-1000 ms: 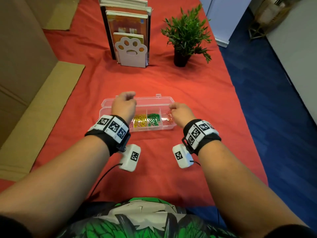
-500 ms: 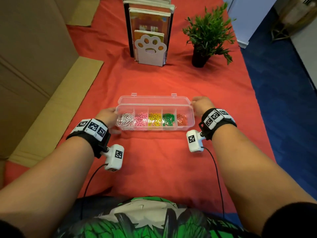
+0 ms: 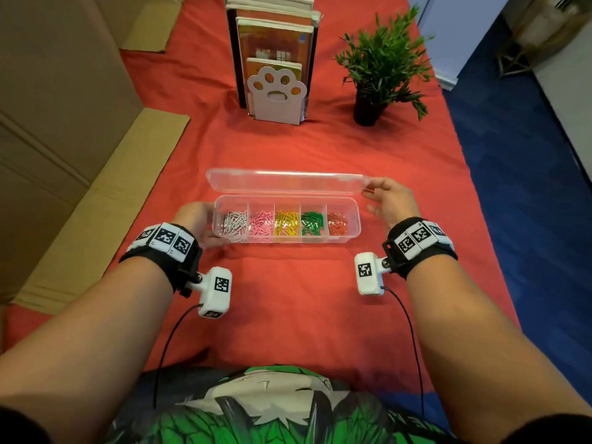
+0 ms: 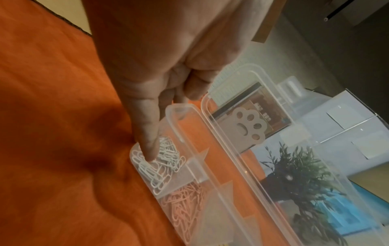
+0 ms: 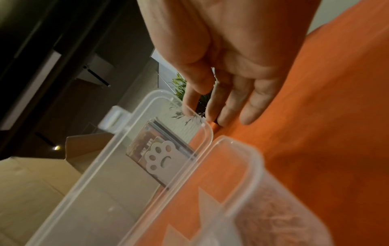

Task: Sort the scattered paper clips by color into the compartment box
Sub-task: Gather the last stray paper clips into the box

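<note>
A: Compartment box (image 3: 320,239) on red cloth (image 3: 288,299), lid (image 3: 285,182) raised; paper clips (image 3: 287,222) colour-sorted inside.
B: Hands?
A: Left hand (image 3: 192,219) grips box's left end. Right hand (image 3: 389,201): straight fingers touching lid corner.

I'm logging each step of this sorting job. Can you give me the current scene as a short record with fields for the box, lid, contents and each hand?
box: clear compartment box on the red cloth, five compartments in a row
lid: lid open, raised behind the box
contents, left to right: white clips, pink clips, yellow clips, green clips, red clips
left hand: left hand grips the box's left end
right hand: right hand, fingers straight, touches the lid's right end
behind: books, paw-shaped bookend, potted plant
</note>
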The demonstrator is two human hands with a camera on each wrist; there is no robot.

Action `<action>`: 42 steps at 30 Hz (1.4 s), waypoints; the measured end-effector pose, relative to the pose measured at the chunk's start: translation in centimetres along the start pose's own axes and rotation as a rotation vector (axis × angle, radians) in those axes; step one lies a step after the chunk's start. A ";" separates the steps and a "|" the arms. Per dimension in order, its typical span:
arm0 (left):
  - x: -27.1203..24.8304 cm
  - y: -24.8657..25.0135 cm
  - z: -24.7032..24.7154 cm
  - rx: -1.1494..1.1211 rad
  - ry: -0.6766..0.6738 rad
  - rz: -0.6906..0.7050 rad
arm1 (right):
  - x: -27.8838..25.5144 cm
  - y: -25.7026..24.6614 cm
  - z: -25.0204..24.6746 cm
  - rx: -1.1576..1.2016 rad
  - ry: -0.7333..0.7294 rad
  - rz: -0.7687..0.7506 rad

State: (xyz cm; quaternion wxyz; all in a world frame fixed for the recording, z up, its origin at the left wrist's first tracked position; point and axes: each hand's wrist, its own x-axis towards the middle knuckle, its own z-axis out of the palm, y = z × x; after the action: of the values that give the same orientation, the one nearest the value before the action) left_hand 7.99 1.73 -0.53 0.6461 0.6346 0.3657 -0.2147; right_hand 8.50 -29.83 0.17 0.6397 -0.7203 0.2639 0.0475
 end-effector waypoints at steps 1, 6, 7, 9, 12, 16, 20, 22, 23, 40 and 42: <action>0.1 -0.1 -0.1 -0.042 -0.031 0.002 | -0.3 0.1 -0.3 -0.007 -0.013 -0.011; -0.1 -0.2 -0.3 -0.115 -0.051 0.002 | -1.7 0.8 -0.6 -0.252 -0.178 -0.126; 0.1 -0.2 -0.3 -0.102 -0.074 0.006 | -2.0 0.9 -0.7 -0.320 -0.243 -0.166; 0.1 -0.2 -0.3 -0.014 -0.116 0.018 | -2.6 1.3 -0.7 -0.592 -0.396 -0.232; 0.5 -0.6 -0.3 0.121 -0.102 0.051 | -3.4 2.0 -0.1 -1.056 -0.472 -0.213; 0.7 -1.3 0.3 0.136 -0.012 0.126 | -4.3 3.8 1.2 -1.339 -0.328 -0.248; 1.0 -1.7 0.5 0.165 0.011 0.168 | -4.9 5.2 1.9 -1.441 -0.183 -0.358; 1.4 -1.8 0.3 0.173 0.016 0.175 | -5.1 5.1 2.1 -1.507 -0.150 -0.365; 1.6 -1.9 0.3 0.178 0.016 0.176 | -5.2 4.8 2.3 -1.552 -0.145 -0.355; 3.3 -2.3 -0.5 0.257 0.016 0.230 | -9.3 4.3 16.4 -1.560 -0.275 -0.595; 3.5 -2.4 -0.5 0.246 0.013 0.237 | -9.2 4.5 16.6 -1.567 -0.263 -0.589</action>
State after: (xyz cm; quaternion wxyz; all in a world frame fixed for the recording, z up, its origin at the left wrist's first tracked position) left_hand 8.33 2.66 -4.74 0.5821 0.7488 0.2635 -0.1761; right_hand 3.07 -11.33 -3.08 -0.0327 -0.9834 -0.1205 0.1315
